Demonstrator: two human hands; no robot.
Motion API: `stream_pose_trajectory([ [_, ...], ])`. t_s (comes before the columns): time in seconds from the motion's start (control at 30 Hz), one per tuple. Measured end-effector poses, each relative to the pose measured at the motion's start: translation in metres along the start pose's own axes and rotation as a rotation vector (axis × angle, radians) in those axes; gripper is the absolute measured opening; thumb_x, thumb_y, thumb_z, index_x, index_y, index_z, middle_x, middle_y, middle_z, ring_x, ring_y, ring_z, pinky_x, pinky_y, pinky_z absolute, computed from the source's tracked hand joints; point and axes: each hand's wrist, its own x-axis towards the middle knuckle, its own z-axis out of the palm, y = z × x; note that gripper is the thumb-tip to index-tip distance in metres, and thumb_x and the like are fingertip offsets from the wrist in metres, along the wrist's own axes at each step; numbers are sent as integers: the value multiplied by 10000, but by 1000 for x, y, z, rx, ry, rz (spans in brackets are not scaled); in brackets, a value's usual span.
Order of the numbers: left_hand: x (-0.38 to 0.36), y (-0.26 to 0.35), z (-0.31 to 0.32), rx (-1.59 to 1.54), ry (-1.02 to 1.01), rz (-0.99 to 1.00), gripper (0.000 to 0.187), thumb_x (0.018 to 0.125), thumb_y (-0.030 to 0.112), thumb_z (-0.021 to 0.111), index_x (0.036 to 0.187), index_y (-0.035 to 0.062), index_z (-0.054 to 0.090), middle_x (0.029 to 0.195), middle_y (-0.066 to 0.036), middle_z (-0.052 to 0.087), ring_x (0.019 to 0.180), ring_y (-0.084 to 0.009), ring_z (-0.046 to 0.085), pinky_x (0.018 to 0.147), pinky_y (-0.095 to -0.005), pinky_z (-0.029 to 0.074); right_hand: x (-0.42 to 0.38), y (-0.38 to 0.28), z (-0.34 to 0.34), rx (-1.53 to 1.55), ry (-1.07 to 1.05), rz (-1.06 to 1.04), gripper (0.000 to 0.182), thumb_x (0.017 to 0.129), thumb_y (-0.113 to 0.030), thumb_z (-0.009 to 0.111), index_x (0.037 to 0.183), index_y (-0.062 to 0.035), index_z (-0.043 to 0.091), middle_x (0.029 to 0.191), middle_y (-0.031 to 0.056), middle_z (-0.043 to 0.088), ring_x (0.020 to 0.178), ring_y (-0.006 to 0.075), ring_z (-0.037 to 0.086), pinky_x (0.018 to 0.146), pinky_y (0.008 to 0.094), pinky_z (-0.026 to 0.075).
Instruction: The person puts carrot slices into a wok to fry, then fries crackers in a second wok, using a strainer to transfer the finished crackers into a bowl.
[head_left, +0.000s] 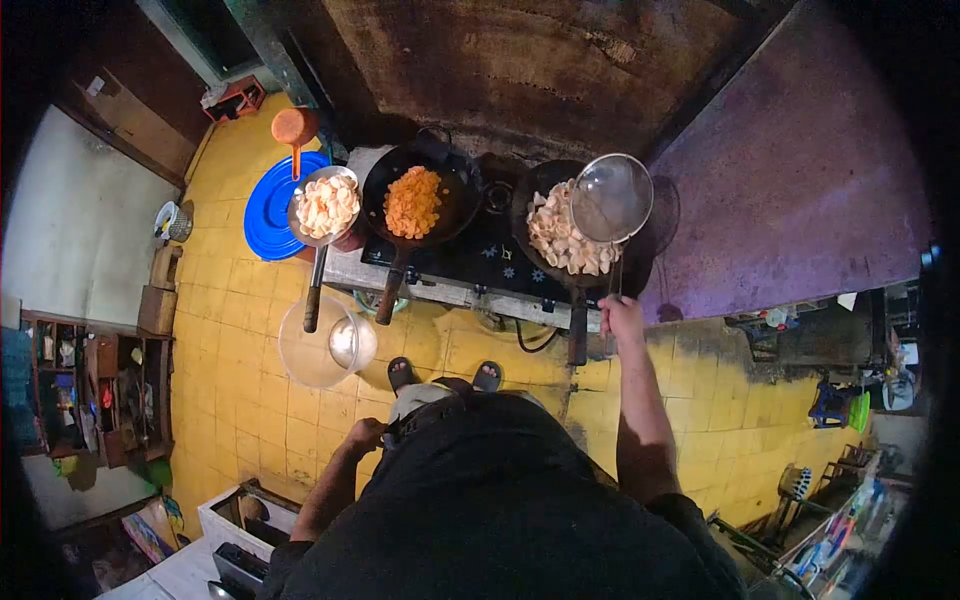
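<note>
My right hand (623,320) is closed around the handle of a round mesh strainer (613,195). The strainer's bowl hangs over the right side of a dark wok (552,180), where pale curled crackers (570,240) fill the middle. This wok's own handle (578,330) points toward me, just left of my right hand. Down by my waist is my left hand (367,434), its fingers curled beside my clothing; what they hold, if anything, is hidden.
On the stove (500,262), a second wok (455,205) holds small orange pieces (413,203). Left of it, a long-handled strainer (313,285) is full of pale crackers (328,207). A blue basin (262,215), an orange dipper (294,127) and a clear tub (305,355) are nearby.
</note>
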Motion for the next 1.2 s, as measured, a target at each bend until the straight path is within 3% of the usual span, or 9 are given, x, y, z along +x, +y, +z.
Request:
stream_pose_trajectory([
  [0.2,18,-16,-4,-39,-24,-50,210,787,228,593,859,35,633,778,-69,595,567,-174,584,485,-294,456,38,4,10,-63,-64,38,145,798,-90,527,683,-11,568,495,38,475,349,132,446,320,289,358],
  [0.3,29,-31,-7,300,-12,451,221,783,233,589,840,23,627,779,-79,611,567,-173,580,486,-294,456,21,-7,2,-238,88,-41,121,782,-87,539,684,-20,563,507,45,496,364,138,467,337,284,366],
  [0.37,0,8,-4,23,16,29,207,782,203,584,850,10,619,804,-72,619,564,-172,573,478,-289,454,51,39,-27,-437,191,-189,126,783,-91,539,685,-16,565,513,55,505,379,150,485,352,290,379],
  [0.53,-17,11,0,91,19,79,199,788,158,573,897,-2,617,820,-71,612,556,-164,566,462,-278,449,-19,-17,-13,-940,353,-207,253,803,-171,477,784,32,625,631,229,595,584,346,623,563,430,508],
  [0.7,27,-34,-4,-47,21,-28,213,799,156,560,930,-3,613,817,-75,618,556,-169,581,467,-277,471,32,58,-49,-890,321,-307,175,798,-114,485,742,27,571,570,158,560,447,246,571,409,381,451],
  [0.8,37,-39,-14,471,-45,607,229,820,161,524,957,-2,607,811,-67,622,550,-181,591,484,-288,487,-6,20,-31,-527,229,-100,177,794,-100,475,747,32,583,574,160,571,440,261,569,396,389,454],
  [0.93,45,-6,-16,66,-44,45,224,733,142,629,949,81,622,835,-92,602,682,-215,613,567,-334,524,-3,22,-22,-672,365,-131,115,765,-37,465,693,-19,553,512,69,504,376,175,480,327,326,389],
  [1.03,73,-23,-20,634,-2,699,180,774,173,542,900,67,615,789,-79,578,641,-190,616,538,-318,505,-10,16,-21,-408,222,-39,116,762,-39,470,680,-12,548,524,82,519,400,172,510,325,326,397],
  [1.2,32,34,-8,111,-19,30,176,791,145,520,894,44,621,845,-91,574,688,-176,614,540,-306,504,-2,34,-24,-342,220,-13,110,761,-52,493,677,-3,545,530,87,529,410,173,524,323,317,400],
])
